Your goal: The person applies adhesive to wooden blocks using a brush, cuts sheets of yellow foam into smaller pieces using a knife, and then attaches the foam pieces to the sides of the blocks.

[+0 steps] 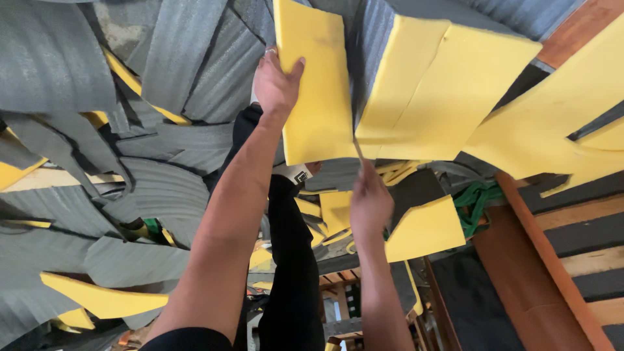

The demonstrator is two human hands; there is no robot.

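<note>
Left hand (276, 81): fingers clasped over the edge of an upright yellow foam slab (318, 91). Right hand (369, 201): clenched on a thin blade (358, 151) at the slab's lower edge. Surroundings: grey foam offcuts (162, 188), green strap (478, 201).

Both bare arms outstretched, left hand (276, 84) with fingers clamped, right hand (369, 201) fisted.

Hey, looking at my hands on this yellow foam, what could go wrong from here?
The left hand grips the yellow foam slab right beside the thin blade-like tool in the right hand, so a slip might reach the fingers. The slab is held only at one edge and may sag or tear unevenly. Loose grey foam offcuts heaped around could slide.
</note>
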